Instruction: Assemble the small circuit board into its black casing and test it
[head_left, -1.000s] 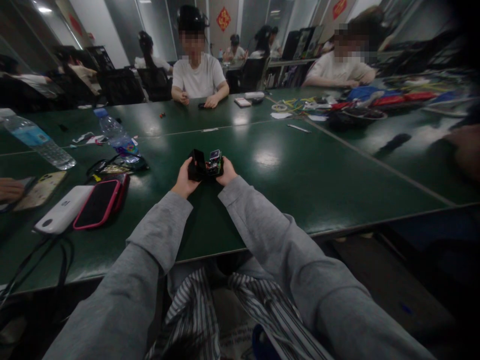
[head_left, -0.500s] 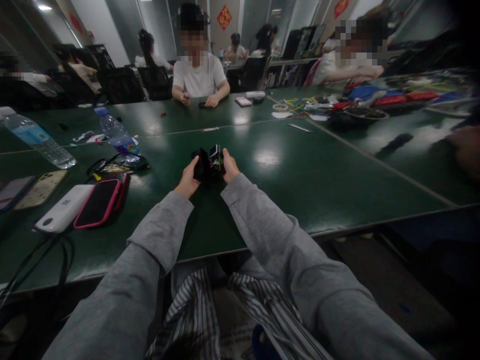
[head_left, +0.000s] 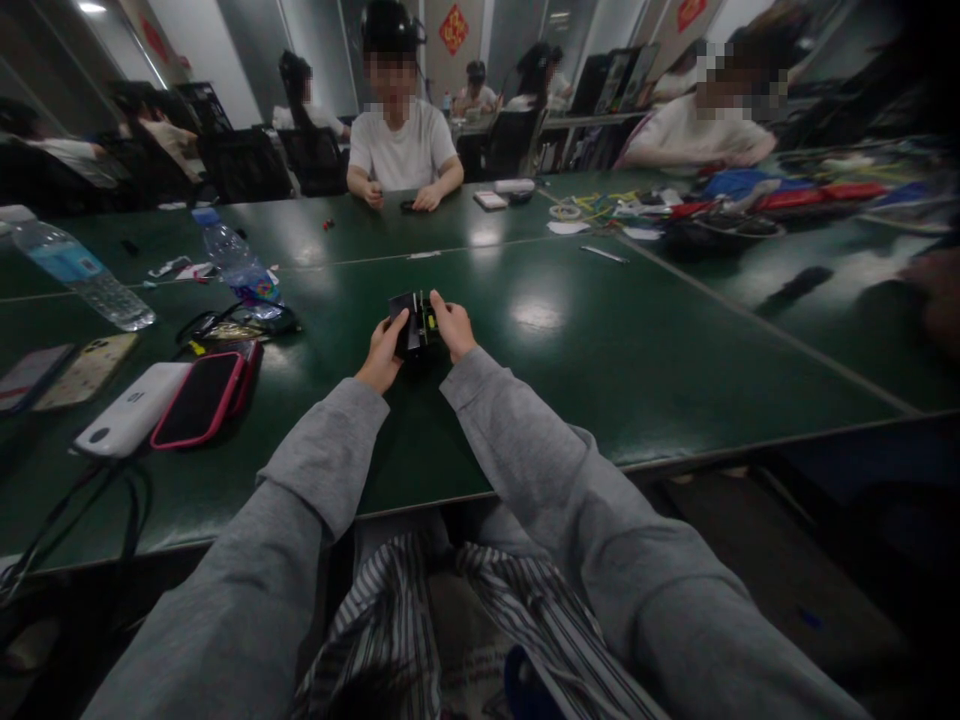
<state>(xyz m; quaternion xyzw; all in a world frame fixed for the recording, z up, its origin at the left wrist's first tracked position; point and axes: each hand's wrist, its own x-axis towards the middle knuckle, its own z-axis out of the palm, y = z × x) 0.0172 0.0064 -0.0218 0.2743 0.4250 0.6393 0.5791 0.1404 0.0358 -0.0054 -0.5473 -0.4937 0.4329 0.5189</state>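
My left hand (head_left: 385,350) is closed round a black plastic case (head_left: 403,308), its thumb lying across the near face. In my right hand (head_left: 454,327) is a small circuit board (head_left: 430,318) with yellow-green parts, gripped near its edge with the thumb on top. Board and case are side by side, very close, above the green table (head_left: 525,410). Whether wires join them is too small to tell. The fingers beneath both pieces are hidden.
On the left lie a red-framed phone (head_left: 199,400), a white power bank (head_left: 131,408), more phones and cables. Two water bottles (head_left: 238,262) lean in view behind them. A person in a white shirt (head_left: 405,145) sits opposite. Coloured wires and tools (head_left: 720,205) pile up at the far right.
The circuit board has turned on edge and come closer to the case. Both pieces have tilted in my hands. The view has shifted slightly.
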